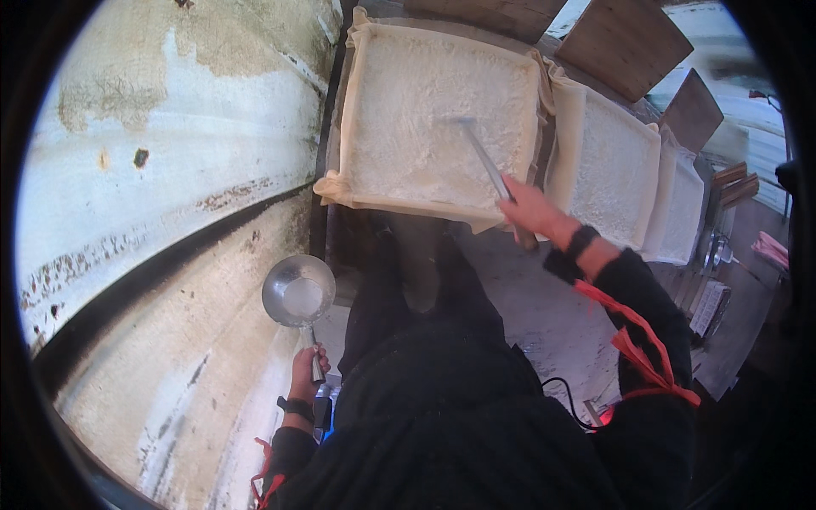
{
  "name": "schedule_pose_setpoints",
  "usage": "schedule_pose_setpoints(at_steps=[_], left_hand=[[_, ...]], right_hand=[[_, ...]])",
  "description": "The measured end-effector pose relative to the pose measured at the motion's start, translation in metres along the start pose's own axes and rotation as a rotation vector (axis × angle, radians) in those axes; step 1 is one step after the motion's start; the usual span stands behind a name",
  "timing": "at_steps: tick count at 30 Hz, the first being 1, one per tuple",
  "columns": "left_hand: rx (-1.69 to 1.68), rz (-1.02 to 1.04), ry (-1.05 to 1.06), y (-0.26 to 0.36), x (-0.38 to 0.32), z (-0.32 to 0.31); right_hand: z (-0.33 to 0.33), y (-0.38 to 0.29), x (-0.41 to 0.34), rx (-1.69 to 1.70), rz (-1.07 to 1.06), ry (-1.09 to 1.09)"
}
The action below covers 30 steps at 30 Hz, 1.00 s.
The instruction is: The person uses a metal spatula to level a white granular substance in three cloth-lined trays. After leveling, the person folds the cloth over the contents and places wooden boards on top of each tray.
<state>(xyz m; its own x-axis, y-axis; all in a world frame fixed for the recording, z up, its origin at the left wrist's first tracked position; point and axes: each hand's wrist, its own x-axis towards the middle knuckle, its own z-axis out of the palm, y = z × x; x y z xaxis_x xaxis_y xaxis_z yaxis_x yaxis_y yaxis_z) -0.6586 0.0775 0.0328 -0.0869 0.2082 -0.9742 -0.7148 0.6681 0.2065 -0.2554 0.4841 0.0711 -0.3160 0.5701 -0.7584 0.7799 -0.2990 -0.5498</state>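
Note:
My right hand [534,207] grips a long-handled tool [486,158] with a metal shaft and a short cross head. Its blurred head is at the surface of a white, lumpy, curd-like mass [427,83] in a square cloth-lined tray [352,121]. Pale cloth folds over the tray's rim and bunches at the corners. Low on the left, my left hand [308,366] holds a round metal ladle [299,291] by its tubular handle. The ladle's bowl faces up, away from the tray; whether anything is in it, I cannot tell.
More cloth-lined trays [566,143] with white filling run off to the right. Brown boards [628,44] lean behind them. A stained wall [191,127] rises close on my left. Wooden blocks [733,185] and a white basket [709,309] are at the right.

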Motion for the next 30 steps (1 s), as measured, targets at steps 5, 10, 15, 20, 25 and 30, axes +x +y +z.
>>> schedule_pose_setpoints(at_steps=[5, 10, 15, 20, 25, 30], left_hand=[[-0.138, 0.032, 0.041, -0.042, -0.007, 0.021], [-0.239, 0.09, 0.058, -0.079, -0.014, 0.047], [-0.263, 0.121, 0.086, -0.109, -0.018, 0.062], [-0.311, 0.134, 0.107, -0.138, -0.025, 0.074], [-0.348, 0.157, 0.146, -0.161, -0.032, 0.083], [-0.381, 0.178, 0.171, -0.178, -0.04, 0.084]], right_hand=[[-0.004, 0.002, -0.047, 0.263, 0.042, -0.214], [0.016, -0.001, -0.012, 0.091, -0.073, -0.07], [0.007, 0.035, -0.023, -0.315, -0.234, -0.165], [-0.03, 0.059, -0.045, -0.629, -0.321, -0.228], [-0.015, 0.043, 0.004, -0.649, -0.43, -0.232], [-0.037, 0.06, 0.008, -0.861, -0.51, -0.303]])
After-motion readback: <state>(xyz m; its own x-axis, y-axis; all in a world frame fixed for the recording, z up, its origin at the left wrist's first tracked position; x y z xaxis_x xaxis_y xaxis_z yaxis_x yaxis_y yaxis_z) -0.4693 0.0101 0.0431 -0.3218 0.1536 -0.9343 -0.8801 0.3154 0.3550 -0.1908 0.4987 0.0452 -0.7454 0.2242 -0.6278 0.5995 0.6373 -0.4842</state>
